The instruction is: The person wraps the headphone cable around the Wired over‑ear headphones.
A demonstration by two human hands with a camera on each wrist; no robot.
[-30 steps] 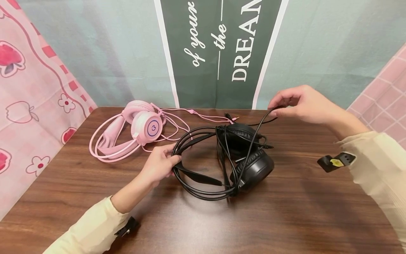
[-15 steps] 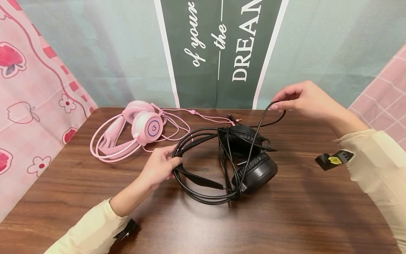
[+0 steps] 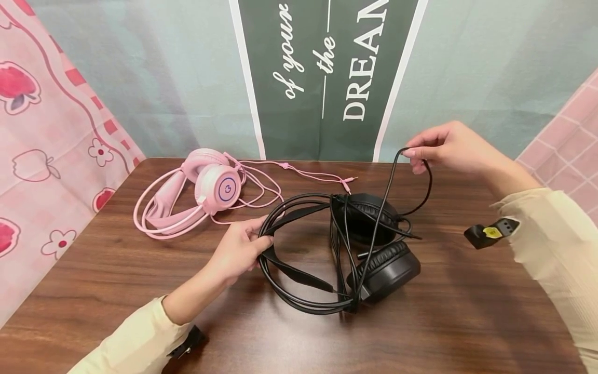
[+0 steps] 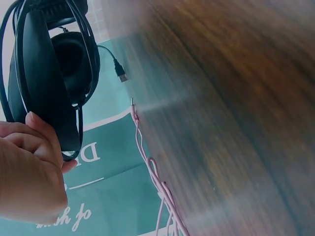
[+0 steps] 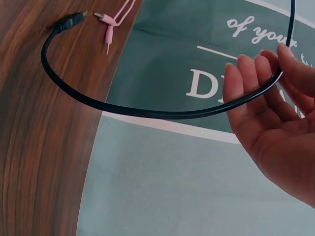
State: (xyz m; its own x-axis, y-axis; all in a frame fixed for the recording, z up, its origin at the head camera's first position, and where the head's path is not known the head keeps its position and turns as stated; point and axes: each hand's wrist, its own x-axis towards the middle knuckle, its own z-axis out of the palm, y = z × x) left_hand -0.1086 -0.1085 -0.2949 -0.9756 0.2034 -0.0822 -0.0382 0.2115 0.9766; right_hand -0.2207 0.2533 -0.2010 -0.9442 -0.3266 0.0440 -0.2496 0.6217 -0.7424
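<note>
Headphones [image 3: 388, 271], black pair, tilting around middle of table [image 3: 289, 348]. Left hand [image 3: 239, 248] gripping headband [image 3: 299, 276], right hand [image 3: 453, 149] pinching black cable [image 5: 167, 115] up by far edge. I'm seeing pink headset [image 3: 219, 188] lying toward far left corner.

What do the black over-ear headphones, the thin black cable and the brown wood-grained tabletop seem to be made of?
Black over-ear headphones: likely plastic, given their satin sheen; wrinkled ear cushions suggest leatherette.
Thin black cable: probably rubbery plastic, smooth with soft highlights.
Brown wood-grained tabletop: wood or printed laminate, grain fits both; somewhat glossy, reflecting light.
</note>
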